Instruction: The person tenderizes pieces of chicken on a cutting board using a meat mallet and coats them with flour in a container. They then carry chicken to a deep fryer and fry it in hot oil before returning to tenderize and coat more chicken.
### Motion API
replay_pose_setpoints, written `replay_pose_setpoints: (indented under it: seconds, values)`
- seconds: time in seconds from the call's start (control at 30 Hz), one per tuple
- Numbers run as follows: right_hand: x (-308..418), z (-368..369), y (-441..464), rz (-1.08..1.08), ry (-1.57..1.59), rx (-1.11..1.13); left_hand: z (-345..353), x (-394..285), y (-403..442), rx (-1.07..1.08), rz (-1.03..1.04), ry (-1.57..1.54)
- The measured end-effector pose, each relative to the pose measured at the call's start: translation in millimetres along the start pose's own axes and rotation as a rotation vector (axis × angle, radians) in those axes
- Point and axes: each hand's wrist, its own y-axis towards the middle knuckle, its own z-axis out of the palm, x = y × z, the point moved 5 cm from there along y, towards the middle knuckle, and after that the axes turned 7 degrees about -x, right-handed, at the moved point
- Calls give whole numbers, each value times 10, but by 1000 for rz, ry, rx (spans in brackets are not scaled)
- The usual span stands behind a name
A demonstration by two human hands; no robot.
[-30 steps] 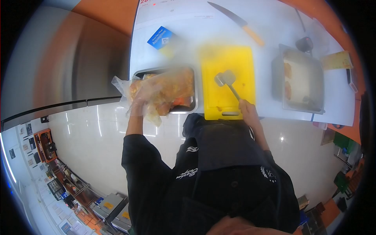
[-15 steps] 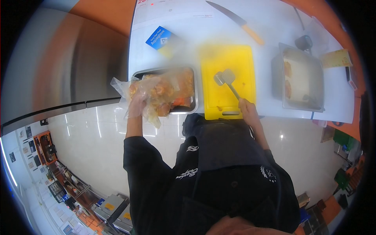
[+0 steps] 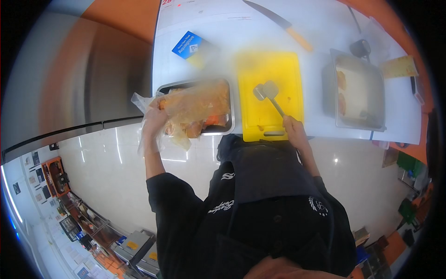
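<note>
A: Left hand (image 3: 155, 122)?
B: At the near left end of the bag (image 3: 197, 102), among loose clear plastic; fingertips touch the film; whether they are clamped on it or only resting, cannot tell

A: And the bag, where does it lie?
B: In and over the metal tray (image 3: 232, 122), its left end hanging past the rim; orange food shows through the plastic, more orange pieces beneath it on the right

A: Right hand (image 3: 295, 130)?
B: Fingers wrapped round the lower handle of the mallet (image 3: 269, 89), clamped on it, at the near right edge of the board (image 3: 250, 114); metal head over the yellow surface, contact unclear

A: Rest of the bench (image 3: 216, 25)?
B: Knife (image 3: 298, 39) beyond the board, lying aslant, handle toward the right; blue box (image 3: 187, 45) beyond the tray, print on top

A: Far right?
B: Metal tub (image 3: 329, 93), well apart from the board, pale contents, two browned pieces along its left side; view hazy there
</note>
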Motion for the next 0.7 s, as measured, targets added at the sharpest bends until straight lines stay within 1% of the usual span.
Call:
replay_pose_setpoints:
  seconds: [0.03,0.07,0.13,0.23,0.27,0.33,0.43,0.53,0.63,0.7]
  values:
    - [-7,2,-3,3,7,-2,-41,18,-2,-38,2,-15]
    - [-5,0,-8,11,7,-2,-95,46,-36,-54,-53,-110]
    - [7,-16,-17,27,7,-3,-287,-183,-227,-86,-163,-302]
    - [8,-43,-34,22,25,-28,-404,-49,-312,-170,-234,-758]
    - [-13,-48,-34,25,31,-32,-414,-47,-337,-180,-217,-827]
    - [-75,-66,-40,33,41,-39,-431,-267,-419,-200,-184,-966]
    - [-103,-156,-61,44,57,-37,-257,-879,-486,-109,-104,-895]
    - [-125,-297,-114,61,54,-102,64,-1433,-468,-10,25,-555]
    - [-236,-452,-172,85,56,-128,632,-1724,-305,92,194,-345]
    - [-298,-552,-218,99,64,-152,1052,-2032,-322,248,337,-157]
